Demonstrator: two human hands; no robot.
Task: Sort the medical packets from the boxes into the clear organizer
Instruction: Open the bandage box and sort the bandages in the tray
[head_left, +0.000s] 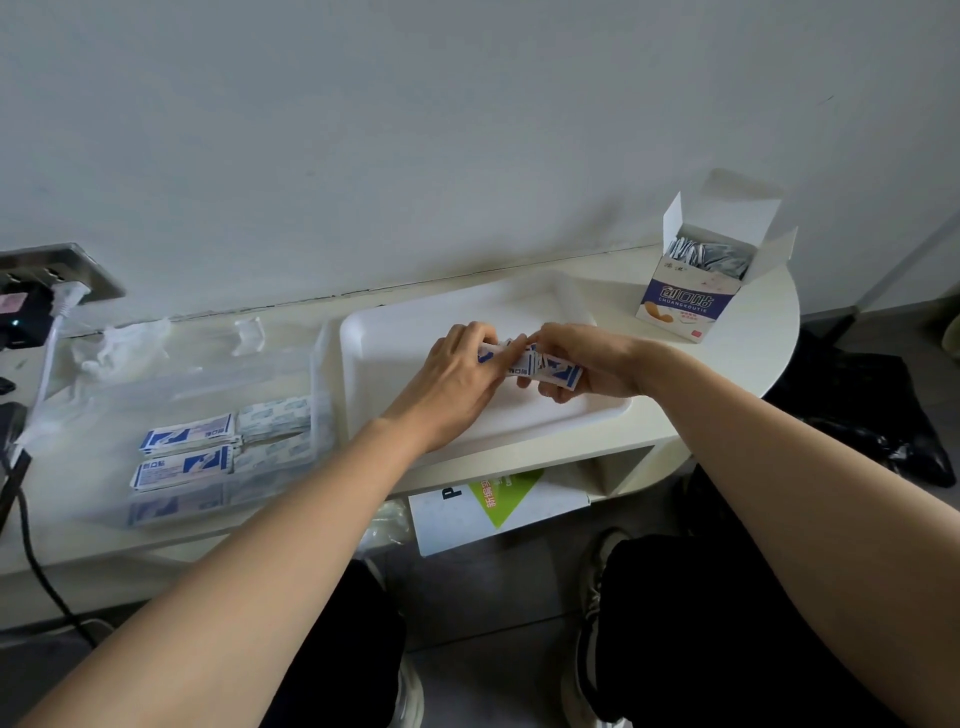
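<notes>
Over a white tray (519, 415), my left hand (457, 374) and my right hand (592, 358) together hold a bunch of blue-and-white medical packets (540, 364). Fingers of both hands curl round the bunch. The clear organizer (197, 374) stands to the left of the tray. Stacks of blue-and-white packets (187, 441) and paler packets (275, 415) lie in its near compartments. An open box (696, 280) with silvery packets inside stands at the back right of the table.
A power strip with a white plug (62, 301) and black cables (31, 545) sit at the far left. Crumpled clear plastic (124, 343) lies in the organizer's back part. A white and green box (498, 504) sits on the shelf under the table. My legs are below.
</notes>
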